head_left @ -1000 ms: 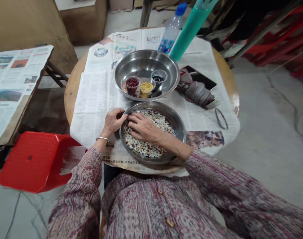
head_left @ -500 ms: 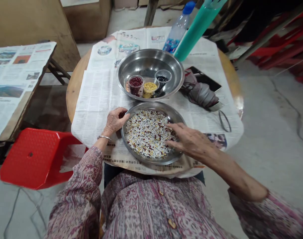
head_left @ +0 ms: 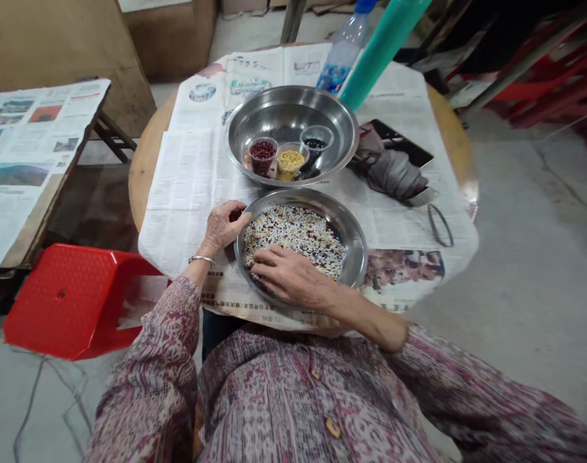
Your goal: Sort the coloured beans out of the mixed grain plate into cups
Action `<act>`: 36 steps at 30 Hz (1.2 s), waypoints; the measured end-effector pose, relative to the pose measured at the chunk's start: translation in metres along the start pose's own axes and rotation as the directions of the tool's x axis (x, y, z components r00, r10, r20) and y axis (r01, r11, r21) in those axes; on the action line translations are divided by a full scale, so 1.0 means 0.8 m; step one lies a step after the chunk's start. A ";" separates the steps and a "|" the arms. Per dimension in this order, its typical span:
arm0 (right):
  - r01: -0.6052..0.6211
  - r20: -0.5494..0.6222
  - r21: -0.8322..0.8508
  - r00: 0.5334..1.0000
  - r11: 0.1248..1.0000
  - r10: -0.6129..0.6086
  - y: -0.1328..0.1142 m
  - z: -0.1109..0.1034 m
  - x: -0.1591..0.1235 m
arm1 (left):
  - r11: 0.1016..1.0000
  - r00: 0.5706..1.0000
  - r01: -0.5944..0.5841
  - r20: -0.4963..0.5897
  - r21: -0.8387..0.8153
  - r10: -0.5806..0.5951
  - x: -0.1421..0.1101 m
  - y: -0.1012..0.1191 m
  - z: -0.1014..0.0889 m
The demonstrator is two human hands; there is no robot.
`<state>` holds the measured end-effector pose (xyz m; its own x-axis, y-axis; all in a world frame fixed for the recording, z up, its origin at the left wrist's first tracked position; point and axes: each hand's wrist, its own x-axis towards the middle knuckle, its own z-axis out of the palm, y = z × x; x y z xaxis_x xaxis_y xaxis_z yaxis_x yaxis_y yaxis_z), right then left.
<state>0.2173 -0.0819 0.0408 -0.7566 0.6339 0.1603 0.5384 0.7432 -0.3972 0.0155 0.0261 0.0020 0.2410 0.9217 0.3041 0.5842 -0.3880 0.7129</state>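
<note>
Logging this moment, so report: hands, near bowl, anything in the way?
Left hand at near bowl rim. Right hand, fingers among mixed grains. Far bowl just beyond; nothing seen blocking.

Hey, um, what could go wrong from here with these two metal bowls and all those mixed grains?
The right hand is in the mixed grains by the near bowl's rim, so some could spill onto the newspaper. Only the left hand is at that rim, so the bowl might slide. The far bowl sits close by, so a knock could tip its open cups of red, yellow and black contents.
</note>
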 end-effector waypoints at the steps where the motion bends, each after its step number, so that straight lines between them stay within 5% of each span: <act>1: 0.009 0.006 -0.043 1.000 0.999 -0.009 0.005 0.000 0.001 | 1.000 1.000 0.000 -0.003 -0.003 0.000 0.000 0.000 0.000; 4: -0.113 -0.086 -0.134 0.991 0.984 0.102 0.040 -0.008 -0.010 | 1.000 1.000 0.007 0.001 -0.012 -0.007 0.000 0.000 0.001; 7: -0.314 -0.232 -0.136 0.932 0.940 0.277 0.079 -0.021 -0.031 | 1.000 1.000 0.002 0.004 -0.018 -0.002 0.000 -0.001 0.001; 11: -0.471 -0.272 -0.102 0.861 0.876 0.431 0.088 -0.024 -0.053 | 1.000 1.000 -0.001 -0.003 -0.026 0.001 0.000 -0.001 0.001; 19: -0.219 -0.026 0.145 0.974 0.965 0.225 0.020 -0.013 -0.060 | 1.000 1.000 -0.007 -0.005 -0.017 0.007 0.000 -0.002 0.002; 27: -0.168 0.301 0.014 0.941 0.986 0.157 0.022 -0.045 -0.079 | 1.000 1.000 -0.007 -0.006 -0.027 0.007 -0.002 -0.003 0.004; 29: -0.161 0.278 0.005 0.948 0.987 0.154 0.029 -0.042 -0.071 | 1.000 1.000 -0.004 -0.009 -0.026 0.004 -0.002 -0.003 0.004; 36: -0.257 -0.102 -0.059 0.963 0.965 0.250 0.050 -0.022 -0.009 | 1.000 1.000 -0.006 -0.005 -0.015 0.006 0.000 -0.003 0.003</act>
<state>0.2509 -0.0528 0.0396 -0.5558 0.8182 0.1472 0.7356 0.5666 -0.3712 0.0161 0.0271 -0.0016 0.2408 0.9194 0.3109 0.5709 -0.3932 0.7207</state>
